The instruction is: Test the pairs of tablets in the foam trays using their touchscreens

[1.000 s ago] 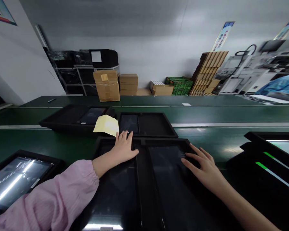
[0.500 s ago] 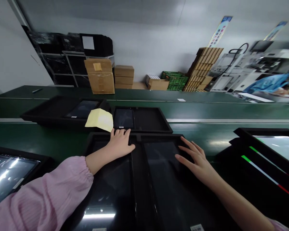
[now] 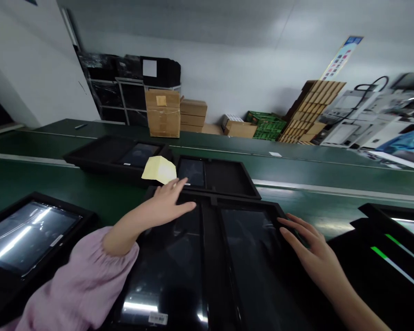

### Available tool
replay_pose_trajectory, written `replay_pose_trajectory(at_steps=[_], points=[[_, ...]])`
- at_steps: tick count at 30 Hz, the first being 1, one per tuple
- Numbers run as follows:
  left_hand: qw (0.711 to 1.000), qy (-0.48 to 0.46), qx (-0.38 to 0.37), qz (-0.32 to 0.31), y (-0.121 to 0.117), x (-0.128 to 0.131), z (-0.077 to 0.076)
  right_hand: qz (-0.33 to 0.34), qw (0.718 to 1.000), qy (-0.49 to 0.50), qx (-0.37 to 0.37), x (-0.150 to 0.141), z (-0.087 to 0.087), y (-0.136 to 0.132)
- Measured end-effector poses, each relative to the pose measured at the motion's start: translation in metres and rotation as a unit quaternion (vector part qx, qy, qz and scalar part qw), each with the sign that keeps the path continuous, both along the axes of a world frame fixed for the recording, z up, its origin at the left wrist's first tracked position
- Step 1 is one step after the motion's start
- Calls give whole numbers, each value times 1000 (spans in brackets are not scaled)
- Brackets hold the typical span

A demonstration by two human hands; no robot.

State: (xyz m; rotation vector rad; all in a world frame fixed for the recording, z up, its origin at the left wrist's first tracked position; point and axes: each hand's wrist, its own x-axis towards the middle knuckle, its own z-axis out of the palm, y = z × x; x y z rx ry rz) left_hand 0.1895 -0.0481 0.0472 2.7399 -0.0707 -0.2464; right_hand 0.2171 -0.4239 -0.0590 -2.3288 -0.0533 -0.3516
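Note:
Directly in front of me lies a large black tray (image 3: pixel 212 257) holding two dark, glossy display screens side by side: a left screen (image 3: pixel 172 262) with a small white label, and a right screen (image 3: pixel 258 257). My left hand (image 3: pixel 162 209) is above the tray's far left corner, fingers stretched and thumb apart, with nothing in it. Its fingertips come close to a creased yellow sheet (image 3: pixel 159 169); whether they touch it I cannot tell. At the tray's right rim rests my right hand (image 3: pixel 312 246), fingers extended and holding nothing.
Beyond are a black tray (image 3: pixel 229 178) with one small screen and another black tray (image 3: pixel 93 149) at far left. A lit-reflecting screen (image 3: pixel 27 234) sits on the left, a black unit (image 3: pixel 376 276) with glowing strips on the right. The green conveyor bench (image 3: pixel 334 177) runs behind.
The view has swung left, so things sit further right. My left hand has come away from the tray's far rim towards the yellow sheet. My right hand has shifted onto the right rim.

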Motion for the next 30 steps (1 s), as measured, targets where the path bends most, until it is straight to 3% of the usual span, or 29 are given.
replay_pose_trajectory(at_steps=[2,5,8,13,19,24,30], points=[[993,-45,-90,67,28,-25,2,10,1000,-1,6,-3,3,1],[980,-48,-119,153,62,-52,-12,18,1000,-12,8,-8,8,6],[984,17,-112,136,77,-64,-32,36,999,-40,4,-13,14,13],[992,35,-98,77,78,-62,-44,69,996,-56,-21,-18,19,19],[994,33,-67,82,77,-62,-40,86,992,-81,-53,-19,17,19],[985,125,-56,108,66,-57,-34,151,979,-116,-70,-23,20,19],[983,45,-89,153,61,-42,-49,237,956,-149,-86,-27,29,26]])
